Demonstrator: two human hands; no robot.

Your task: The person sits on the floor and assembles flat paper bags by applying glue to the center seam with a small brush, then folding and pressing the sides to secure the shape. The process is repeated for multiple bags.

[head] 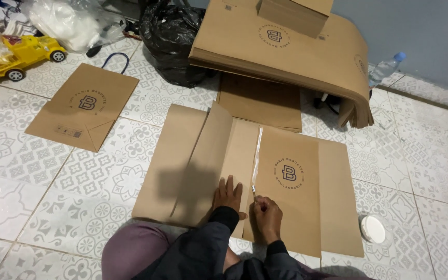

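Right grip (267,213) clenched on a thin tool, kind unclear, tip at glossy white strip (256,161). Left grip (228,195) released, flat beside it, pressing brown paper sheet (291,202). Sheet unfolded on tiled floor (53,207), creased lengthwise, dark round logo just beyond right grip.

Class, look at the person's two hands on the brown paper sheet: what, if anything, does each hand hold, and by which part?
The right hand pinches the near end of a thin white strip along the brown paper sheet. The left hand holds nothing; it presses flat on the sheet.

Dark, perhaps black, long sleeves (219,228); mauve trousers (128,249).
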